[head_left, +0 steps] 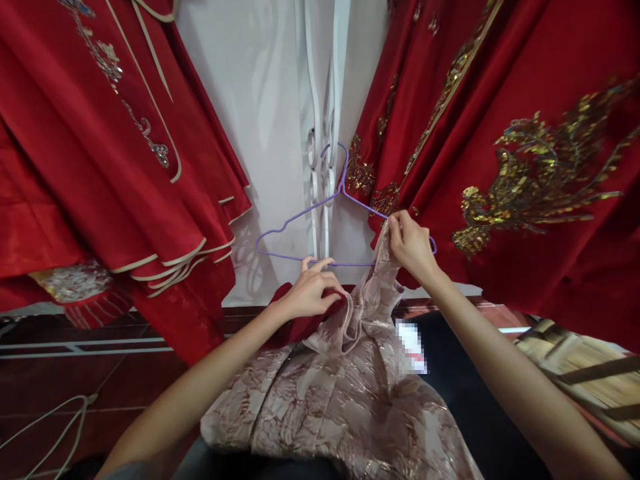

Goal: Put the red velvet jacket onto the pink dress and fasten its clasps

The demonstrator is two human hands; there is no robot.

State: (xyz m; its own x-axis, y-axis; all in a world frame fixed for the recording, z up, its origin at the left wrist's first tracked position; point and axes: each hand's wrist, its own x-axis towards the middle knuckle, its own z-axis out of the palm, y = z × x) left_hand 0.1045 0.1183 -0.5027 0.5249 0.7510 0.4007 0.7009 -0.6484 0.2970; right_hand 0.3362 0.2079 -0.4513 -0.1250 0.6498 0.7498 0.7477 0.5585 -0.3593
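Nearest, at the bottom centre of the frame, a pale pink brocade dress (345,400) lies spread below the person's forearms, its top gathered upward toward the middle. At the lower left a thin white wire hanger (55,427) lies on the dark red floor (100,373). At the lower right, slatted bamboo (590,367) shows at the edge.

In the centre, the left hand (313,291) is closed on the bunched upper edge of the dress, its fingertips touching the bottom bar of a purple wire hanger (320,227). The right hand (411,243) is closed around the dress's shoulder fabric and the right end of the same hanger, pinching the two together.

Farther back, the hanger's hook stands just before a white scrolled metal grille (323,120) on a white wall (250,100). Red embroidered garments hang to either side: one with cream trim (100,167) at the upper left, one with gold sequin work (525,180) at the upper right.
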